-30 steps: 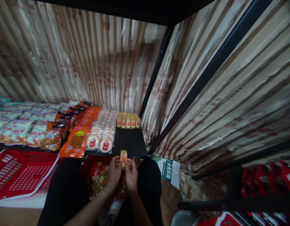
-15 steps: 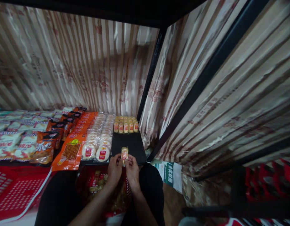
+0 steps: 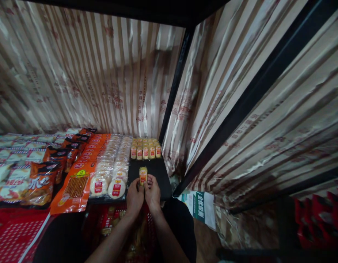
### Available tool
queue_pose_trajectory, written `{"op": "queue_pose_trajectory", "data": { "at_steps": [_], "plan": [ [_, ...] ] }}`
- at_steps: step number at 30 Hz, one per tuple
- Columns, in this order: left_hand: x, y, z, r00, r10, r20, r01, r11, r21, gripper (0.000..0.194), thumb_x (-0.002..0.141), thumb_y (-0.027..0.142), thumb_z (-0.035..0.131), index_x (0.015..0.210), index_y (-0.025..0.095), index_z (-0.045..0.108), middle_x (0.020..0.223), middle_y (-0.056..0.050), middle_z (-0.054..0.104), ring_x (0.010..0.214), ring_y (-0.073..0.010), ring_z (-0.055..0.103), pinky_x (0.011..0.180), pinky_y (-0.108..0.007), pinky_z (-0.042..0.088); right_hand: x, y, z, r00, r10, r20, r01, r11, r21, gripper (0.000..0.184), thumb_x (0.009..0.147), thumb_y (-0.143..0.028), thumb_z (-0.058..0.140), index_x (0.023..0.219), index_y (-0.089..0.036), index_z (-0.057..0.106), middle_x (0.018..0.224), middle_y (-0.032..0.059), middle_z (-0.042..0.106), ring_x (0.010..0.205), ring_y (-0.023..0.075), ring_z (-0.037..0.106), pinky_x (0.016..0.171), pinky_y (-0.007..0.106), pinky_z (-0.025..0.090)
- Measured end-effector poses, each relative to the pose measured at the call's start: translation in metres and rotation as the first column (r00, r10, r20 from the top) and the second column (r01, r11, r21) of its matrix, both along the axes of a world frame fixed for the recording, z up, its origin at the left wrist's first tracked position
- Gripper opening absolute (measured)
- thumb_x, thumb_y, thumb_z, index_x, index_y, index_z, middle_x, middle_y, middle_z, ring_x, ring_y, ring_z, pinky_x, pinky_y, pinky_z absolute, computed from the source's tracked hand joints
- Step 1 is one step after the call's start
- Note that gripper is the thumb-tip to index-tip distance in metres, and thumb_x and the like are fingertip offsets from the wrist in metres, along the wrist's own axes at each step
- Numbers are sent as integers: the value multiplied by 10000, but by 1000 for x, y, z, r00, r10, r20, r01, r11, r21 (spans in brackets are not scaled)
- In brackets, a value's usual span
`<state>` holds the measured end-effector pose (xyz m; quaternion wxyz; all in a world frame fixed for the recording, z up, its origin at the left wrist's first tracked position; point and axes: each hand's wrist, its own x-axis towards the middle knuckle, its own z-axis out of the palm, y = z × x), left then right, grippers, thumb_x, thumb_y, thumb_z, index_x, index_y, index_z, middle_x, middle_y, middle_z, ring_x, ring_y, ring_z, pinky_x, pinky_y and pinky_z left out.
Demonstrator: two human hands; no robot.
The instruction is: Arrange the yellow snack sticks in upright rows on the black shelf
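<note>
Between the fingertips of my left hand and my right hand is a small yellow wrapped snack with a red label, held upright above the front of the black shelf. Both hands are closed on its lower part. Behind it, similar yellow snack packs stand in tight rows at the back of the shelf. Below my forearms sits a red basket with several more wrapped yellow pieces in it.
Left of my hands lie rows of round white crackers, orange stick-snack bags and other bags. A black post rises at the corner before striped curtains. Another red basket is at lower left.
The snack has been raised slightly and its label now faces me more squarely. Both hands still hold it. The view has shifted a little.
</note>
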<state>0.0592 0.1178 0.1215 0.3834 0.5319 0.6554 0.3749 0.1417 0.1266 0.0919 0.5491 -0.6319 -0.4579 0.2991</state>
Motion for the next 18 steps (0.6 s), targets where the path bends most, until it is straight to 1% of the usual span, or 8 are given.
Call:
{"op": "queue_pose_trajectory", "data": {
  "at_steps": [3, 6, 8, 10, 15, 18],
  "plan": [
    [1, 7, 4, 999, 29, 13, -29, 999, -25, 391, 769, 154, 417, 1145, 118, 518, 1195, -120, 581, 1107, -195, 530, 970, -307, 373, -4, 16, -4, 1000, 24, 18, -24, 1000, 8, 313, 736, -255, 514, 1039, -188, 553, 910, 54, 656, 783, 169, 621, 742, 304, 494],
    [1, 13, 11, 998, 58, 19, -58, 998, -40, 424, 783, 162, 402, 1188, 77, 490, 1247, -147, 541, 1154, -200, 496, 997, -301, 353, -8, 33, -8, 997, 67, 46, -67, 998, -2, 325, 737, -243, 502, 1055, -180, 538, 918, 55, 656, 770, 159, 622, 740, 302, 498],
    [1, 18, 16, 997, 61, 38, -60, 998, -35, 426, 805, 179, 377, 1200, 58, 480, 1264, -155, 525, 1177, -199, 477, 1013, -301, 341, -10, 43, -10, 995, 83, 48, -82, 996, -21, 329, 730, -223, 500, 1055, -183, 531, 914, 49, 656, 779, 154, 624, 747, 298, 500],
    [1, 23, 19, 997, 52, 56, -50, 998, -30, 423, 827, 199, 353, 1208, 65, 478, 1279, -148, 514, 1199, -193, 458, 1028, -299, 327, -13, 53, -12, 996, 83, 40, -81, 996, -42, 330, 713, -201, 507, 1042, -195, 533, 903, 39, 655, 777, 150, 625, 748, 294, 502],
    [2, 36, 21, 998, 45, 54, -41, 996, -81, 441, 866, 287, 323, 1236, 98, 471, 1355, -125, 449, 1263, -195, 394, 1071, -319, 276, -18, 74, -14, 996, 84, -8, -84, 993, -84, 308, 698, -174, 483, 998, -206, 544, 897, 31, 642, 785, 144, 621, 737, 266, 506],
    [3, 44, 21, 999, 26, 43, -23, 997, -71, 467, 877, 311, 297, 1259, 95, 456, 1376, -120, 426, 1280, -193, 372, 1083, -314, 260, -19, 85, -18, 995, 95, -4, -95, 992, -83, 297, 714, -171, 453, 991, -214, 550, 899, 25, 650, 806, 140, 621, 742, 248, 500]
  ]
}}
